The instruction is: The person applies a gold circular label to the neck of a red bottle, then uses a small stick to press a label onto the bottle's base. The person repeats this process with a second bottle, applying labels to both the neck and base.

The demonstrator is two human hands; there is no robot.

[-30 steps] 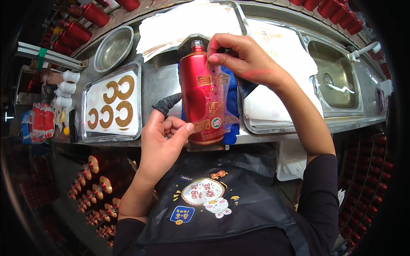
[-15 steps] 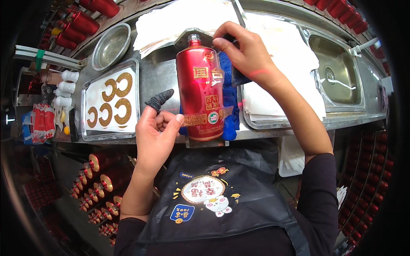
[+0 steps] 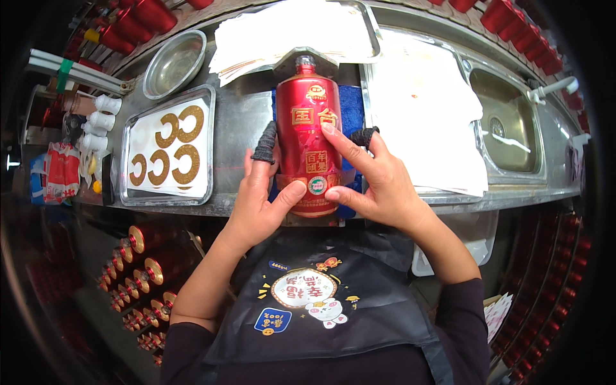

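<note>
A glossy red bottle (image 3: 310, 96) with gold markings lies with its neck away from me, on a blue cloth (image 3: 351, 109). A metal support (image 3: 324, 67) sits under its neck. Around the lower body runs a band with a round green-and-white emblem (image 3: 317, 186). My left hand (image 3: 260, 196) is at the bottle's left side, thumb on the band and a dark-wrapped finger along the edge. My right hand (image 3: 384, 183) presses its forefinger and thumb on the right side of the bottle; another finger wears a black wrap. The fingertips beneath are partly hidden.
On the left, a metal tray (image 3: 208, 144) holds several gold C-shaped pieces on white sheets; a steel bowl (image 3: 174, 64) stands behind it. Stacks of white sheets (image 3: 423, 115) lie to the right, before a sink (image 3: 504, 122). Several red bottles (image 3: 144, 256) stand below at left.
My right hand has come down from beside the neck onto the bottle's right side. My left hand has moved right and lies closer along it. The strip's loose ends no longer stick out.
</note>
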